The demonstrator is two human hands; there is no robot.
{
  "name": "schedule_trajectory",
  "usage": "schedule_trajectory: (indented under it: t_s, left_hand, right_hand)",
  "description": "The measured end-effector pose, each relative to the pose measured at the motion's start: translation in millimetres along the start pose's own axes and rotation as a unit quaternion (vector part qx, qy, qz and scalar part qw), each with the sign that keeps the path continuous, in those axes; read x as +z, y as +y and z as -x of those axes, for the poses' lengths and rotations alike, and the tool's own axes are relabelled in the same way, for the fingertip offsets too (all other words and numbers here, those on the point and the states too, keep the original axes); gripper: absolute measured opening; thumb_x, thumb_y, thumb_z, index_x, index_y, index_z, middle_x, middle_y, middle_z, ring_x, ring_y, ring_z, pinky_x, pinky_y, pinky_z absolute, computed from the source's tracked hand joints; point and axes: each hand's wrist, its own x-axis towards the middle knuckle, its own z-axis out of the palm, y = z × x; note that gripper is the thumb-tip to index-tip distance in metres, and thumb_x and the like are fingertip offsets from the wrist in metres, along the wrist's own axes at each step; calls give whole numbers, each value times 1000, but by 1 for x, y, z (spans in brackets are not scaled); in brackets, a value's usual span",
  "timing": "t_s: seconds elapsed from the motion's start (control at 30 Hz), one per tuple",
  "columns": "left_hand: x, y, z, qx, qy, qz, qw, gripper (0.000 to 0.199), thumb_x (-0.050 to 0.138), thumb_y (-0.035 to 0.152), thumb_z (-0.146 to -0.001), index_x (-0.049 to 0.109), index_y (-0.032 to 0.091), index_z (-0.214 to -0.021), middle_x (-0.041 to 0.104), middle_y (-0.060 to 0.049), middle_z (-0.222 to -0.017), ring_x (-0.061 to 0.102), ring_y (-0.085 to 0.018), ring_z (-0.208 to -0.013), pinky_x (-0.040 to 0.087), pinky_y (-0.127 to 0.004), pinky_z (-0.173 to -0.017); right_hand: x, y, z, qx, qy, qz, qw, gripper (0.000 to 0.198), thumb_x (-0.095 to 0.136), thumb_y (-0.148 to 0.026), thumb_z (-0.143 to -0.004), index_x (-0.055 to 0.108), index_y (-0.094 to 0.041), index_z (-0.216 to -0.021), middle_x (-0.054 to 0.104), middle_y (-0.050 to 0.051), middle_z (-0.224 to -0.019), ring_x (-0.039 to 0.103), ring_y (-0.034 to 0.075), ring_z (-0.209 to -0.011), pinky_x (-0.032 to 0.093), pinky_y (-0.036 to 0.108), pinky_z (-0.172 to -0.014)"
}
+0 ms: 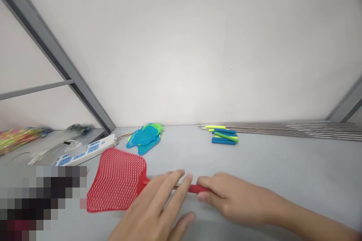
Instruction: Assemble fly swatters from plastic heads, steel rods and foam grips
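Observation:
A red fly swatter (118, 180) lies across the front of the view, its mesh head to the left and its red grip to the right. My right hand (234, 197) is closed around the red grip (195, 189). Over the neck and the thin metal rod is my left hand (158, 207), its fingers stretched out and apart. A short bit of rod shows between those fingers. Whether the left palm touches the swatter is hidden.
Blue and green swatter heads (145, 137) lie at the back. Right of them are several blue, yellow and green grips (224, 135) and long metal rods (283, 130) along the wall. A white power strip (96, 147) lies at left. The lower left corner is pixelated.

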Motion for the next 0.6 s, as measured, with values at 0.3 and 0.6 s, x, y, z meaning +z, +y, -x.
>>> schedule_trajectory:
  t_s: [0.3,0.6]
  left_hand:
    - [21,-26,4,54,-140,-56,987,14,47,17,-73,55,21,-63,47,-1,-54,29,-13,-43,23,-26,-50]
    - [12,24,6,79,-409,-184,890,14,40,11,-76,52,17,-75,54,-1,-70,47,-14,-56,29,-24,-48]
  right_hand:
    - [10,6,21,-48,-2,209,977,27,23,-33,-84,46,-21,-82,55,0,-65,44,11,-48,21,23,-43]
    - [19,-24,38,118,-220,-21,968,33,28,-40,-80,49,-16,-73,48,0,-56,37,8,-42,24,20,-38]
